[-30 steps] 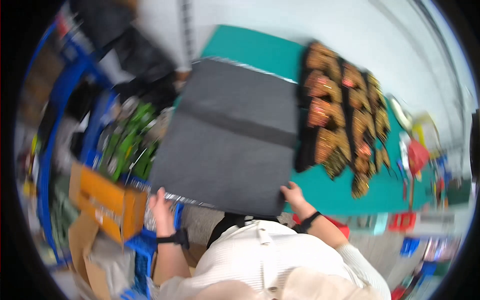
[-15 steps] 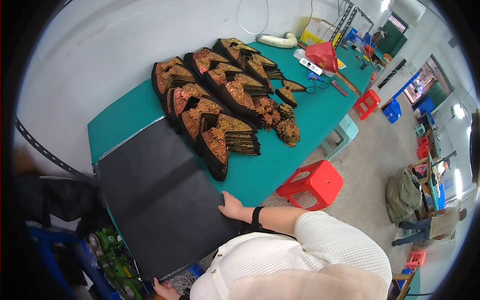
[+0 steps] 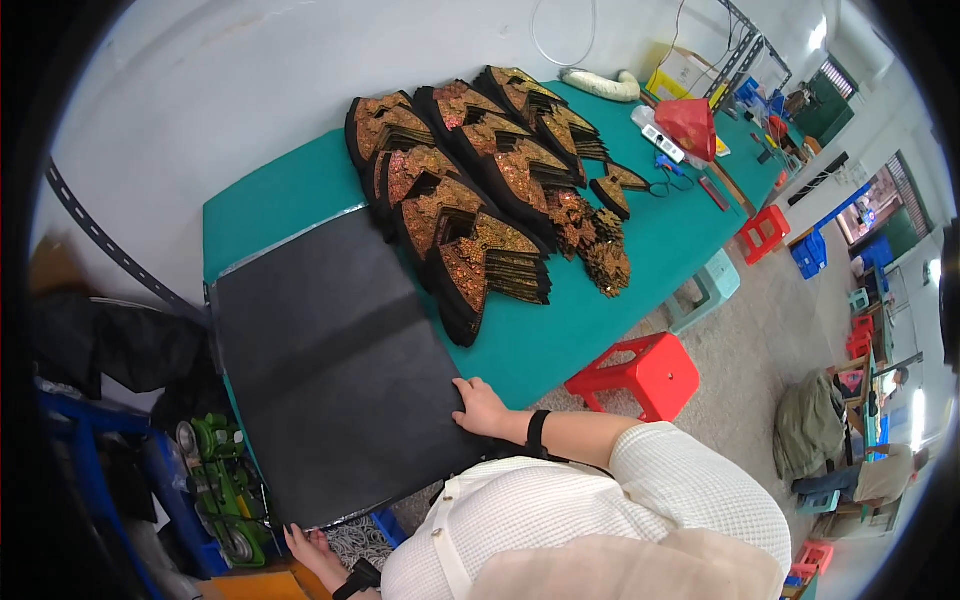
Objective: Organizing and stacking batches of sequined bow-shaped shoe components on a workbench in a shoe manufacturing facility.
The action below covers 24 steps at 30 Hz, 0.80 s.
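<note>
A large flat black sheet (image 3: 340,380) with thin silvery edges lies over the near end of the green-topped table (image 3: 290,185). My right hand (image 3: 484,408) rests on the sheet's right edge, thumb and fingers apart. At the sheet's near left corner is my left hand (image 3: 318,556), its fingers spread and the tips at the edge. Beyond the sheet stand several stacks of pointed pieces (image 3: 437,205) with gold and copper sequins and black borders. Smaller bundled sequined pieces (image 3: 607,265) lie to their right. Neither hand touches the stacks.
A red stool (image 3: 645,375) and a pale green stool (image 3: 708,290) stand along the table's right side. Green machinery (image 3: 222,490) is at lower left. A red bag (image 3: 688,125), a white power strip (image 3: 662,142) and scissors (image 3: 672,175) lie farther back. Someone (image 3: 885,475) sits at far right.
The view has shifted, so the table and stacks appear farther right. My left hand's fingers now show more spread at the corner. My right hand stays on the sheet's edge.
</note>
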Each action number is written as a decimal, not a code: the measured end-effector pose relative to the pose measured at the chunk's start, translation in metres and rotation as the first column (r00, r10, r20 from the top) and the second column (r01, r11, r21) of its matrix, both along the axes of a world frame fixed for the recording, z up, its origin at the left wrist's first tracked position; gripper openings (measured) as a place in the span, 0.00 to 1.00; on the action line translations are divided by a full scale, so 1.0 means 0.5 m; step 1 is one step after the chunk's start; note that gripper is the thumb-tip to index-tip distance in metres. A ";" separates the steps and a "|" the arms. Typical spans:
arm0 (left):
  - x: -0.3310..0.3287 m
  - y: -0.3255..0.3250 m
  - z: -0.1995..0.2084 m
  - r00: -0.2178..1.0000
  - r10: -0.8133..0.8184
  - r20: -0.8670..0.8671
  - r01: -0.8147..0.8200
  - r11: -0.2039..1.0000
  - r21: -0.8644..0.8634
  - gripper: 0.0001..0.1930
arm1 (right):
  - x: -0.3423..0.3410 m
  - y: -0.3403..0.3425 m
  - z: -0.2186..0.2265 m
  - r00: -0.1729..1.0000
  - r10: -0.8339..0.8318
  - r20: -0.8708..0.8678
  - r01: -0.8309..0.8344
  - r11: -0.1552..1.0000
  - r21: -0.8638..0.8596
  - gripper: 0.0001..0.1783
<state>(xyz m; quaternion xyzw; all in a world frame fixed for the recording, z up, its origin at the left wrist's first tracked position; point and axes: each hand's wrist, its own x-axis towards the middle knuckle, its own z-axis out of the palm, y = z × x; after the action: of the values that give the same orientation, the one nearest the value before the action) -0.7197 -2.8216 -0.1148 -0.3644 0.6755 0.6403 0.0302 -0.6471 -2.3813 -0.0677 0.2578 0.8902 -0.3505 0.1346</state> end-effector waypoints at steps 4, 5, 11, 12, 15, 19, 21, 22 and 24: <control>0.016 0.128 0.152 0.967 0.196 -0.165 -0.048 0.770 0.636 0.27 | 0.003 0.003 -0.006 1.000 0.007 -0.009 -0.007 1.000 0.010 0.38; 0.013 0.132 0.153 0.966 0.195 -0.167 -0.046 0.770 0.637 0.27 | 0.004 0.003 -0.004 1.000 0.008 -0.010 -0.008 1.000 0.006 0.38; 0.057 0.093 0.109 0.935 0.065 -0.349 0.135 0.845 0.518 0.16 | -0.008 -0.045 0.008 0.973 0.151 -0.177 -0.118 0.975 0.186 0.31; 0.062 0.090 0.102 0.969 0.049 -0.241 0.078 0.869 0.488 0.11 | -0.010 -0.047 0.018 0.950 0.166 -0.265 -0.122 0.977 0.173 0.27; 0.053 0.188 0.168 0.980 0.043 -0.195 0.054 0.883 0.466 0.09 | -0.029 -0.043 0.019 0.834 0.328 -0.444 -0.248 0.941 0.229 0.22; 0.064 0.188 0.091 0.960 0.150 -0.236 0.004 0.838 0.546 0.12 | -0.080 -0.094 0.094 0.870 0.362 -0.336 -0.403 0.913 -0.059 0.19; 0.073 0.187 0.097 0.942 0.176 -0.285 0.015 0.828 0.561 0.11 | -0.101 -0.137 0.100 0.871 0.395 -0.293 -0.448 0.883 -0.142 0.19; 0.075 0.194 0.119 0.941 0.183 -0.284 0.011 0.824 0.566 0.11 | -0.109 -0.157 0.097 0.815 0.465 -0.345 -0.527 0.843 -0.111 0.18; 0.074 0.197 0.131 0.933 0.192 -0.304 0.022 0.813 0.581 0.10 | -0.129 -0.197 0.099 0.748 0.539 -0.387 -0.606 0.793 -0.066 0.18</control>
<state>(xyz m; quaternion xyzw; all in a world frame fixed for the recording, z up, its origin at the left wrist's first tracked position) -0.6825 -2.7228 -0.0494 -0.2492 0.4274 0.8690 -0.0106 -0.7118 -2.4797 -0.0179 -0.1087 0.8982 -0.4142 0.0998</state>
